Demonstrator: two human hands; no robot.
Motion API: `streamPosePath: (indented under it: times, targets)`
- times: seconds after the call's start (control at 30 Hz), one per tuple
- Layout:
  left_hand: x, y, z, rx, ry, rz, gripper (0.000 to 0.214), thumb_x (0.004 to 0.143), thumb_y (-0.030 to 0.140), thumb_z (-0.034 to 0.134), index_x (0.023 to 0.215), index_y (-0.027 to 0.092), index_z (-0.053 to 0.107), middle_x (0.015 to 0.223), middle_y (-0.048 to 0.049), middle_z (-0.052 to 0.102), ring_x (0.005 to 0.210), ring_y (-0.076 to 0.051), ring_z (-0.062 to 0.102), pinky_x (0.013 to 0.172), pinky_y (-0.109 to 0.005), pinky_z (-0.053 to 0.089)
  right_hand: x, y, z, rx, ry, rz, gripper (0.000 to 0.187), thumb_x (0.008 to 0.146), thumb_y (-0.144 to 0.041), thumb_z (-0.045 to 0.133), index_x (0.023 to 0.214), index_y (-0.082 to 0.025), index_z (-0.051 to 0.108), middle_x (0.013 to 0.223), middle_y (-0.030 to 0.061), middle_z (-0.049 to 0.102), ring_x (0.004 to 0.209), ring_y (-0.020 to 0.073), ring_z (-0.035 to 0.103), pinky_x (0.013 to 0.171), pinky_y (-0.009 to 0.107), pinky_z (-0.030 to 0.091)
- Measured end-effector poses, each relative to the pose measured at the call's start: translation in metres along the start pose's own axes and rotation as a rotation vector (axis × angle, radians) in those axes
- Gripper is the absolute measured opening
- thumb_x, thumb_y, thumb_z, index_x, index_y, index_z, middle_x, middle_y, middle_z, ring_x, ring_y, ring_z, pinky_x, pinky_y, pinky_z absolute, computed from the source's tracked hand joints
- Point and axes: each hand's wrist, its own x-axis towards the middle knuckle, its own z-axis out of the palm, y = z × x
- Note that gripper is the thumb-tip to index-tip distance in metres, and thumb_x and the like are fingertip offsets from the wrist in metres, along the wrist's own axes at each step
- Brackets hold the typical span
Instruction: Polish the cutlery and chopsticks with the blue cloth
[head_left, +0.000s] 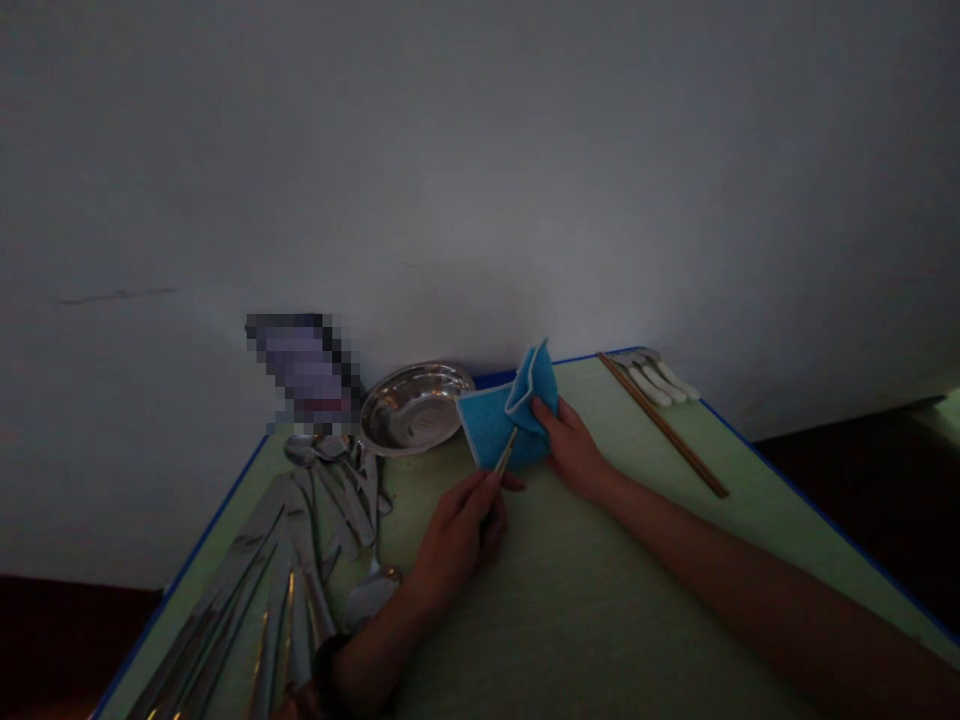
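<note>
My left hand (466, 525) is closed around a thin utensil (507, 452) with a pale metallic shaft. That shaft points up and away, against a blue cloth (487, 422); its kind I cannot make out. In my right hand (574, 445) is the same cloth, gripped at its right side, with its upper part folded up and over. Just behind the cloth's left corner stands a round, shiny metal bowl (417, 412). A dark band circles my left wrist.
Metal spoons (301, 450) and several long metal utensils (247, 600) lie along the green table's (600, 610) left side. At the right are brown chopsticks (667, 430) and white-handled cutlery (660, 380). A pixelated device (304, 365) leans near the wall (480, 180).
</note>
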Motion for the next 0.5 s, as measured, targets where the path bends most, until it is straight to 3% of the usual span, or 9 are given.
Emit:
streamPosePath:
  times: [0.17, 0.33, 0.5]
  targets:
    - [0.003, 0.0, 0.0, -0.069, 0.086, -0.025, 0.034, 0.076, 0.048, 0.052, 0.076, 0.014, 0.054, 0.045, 0.0114, 0.024, 0.034, -0.004, 0.021, 0.032, -0.015, 0.019, -0.001, -0.002, -0.002, -0.073, -0.056, -0.01, 0.032, 0.072, -0.035, 0.057, 0.101, -0.022, 0.056, 0.093, 0.0008, 0.065, 0.093, 0.0175, 0.056, 0.083, 0.032, 0.043]
    - [0.003, 0.0, -0.003, 0.129, -0.044, -0.032, 0.033, 0.079, 0.045, 0.05, 0.086, 0.014, 0.056, 0.044, 0.01, 0.032, 0.034, -0.005, 0.028, 0.033, -0.015, 0.023, 0.003, -0.007, -0.005, 0.144, -0.12, 0.145, 0.025, 0.064, -0.018, 0.058, 0.089, -0.02, 0.053, 0.077, -0.0023, 0.065, 0.073, 0.0144, 0.059, 0.07, 0.028, 0.045]
    - [0.002, -0.002, -0.005, 0.113, -0.101, -0.012, 0.03, 0.084, 0.041, 0.044, 0.093, 0.014, 0.054, 0.049, 0.0093, 0.034, 0.035, -0.004, 0.029, 0.032, -0.015, 0.025, 0.004, -0.014, -0.007, 0.197, -0.226, 0.228, 0.028, 0.061, -0.014, 0.061, 0.088, -0.019, 0.056, 0.074, -0.0027, 0.065, 0.063, 0.0115, 0.057, 0.065, 0.026, 0.044]
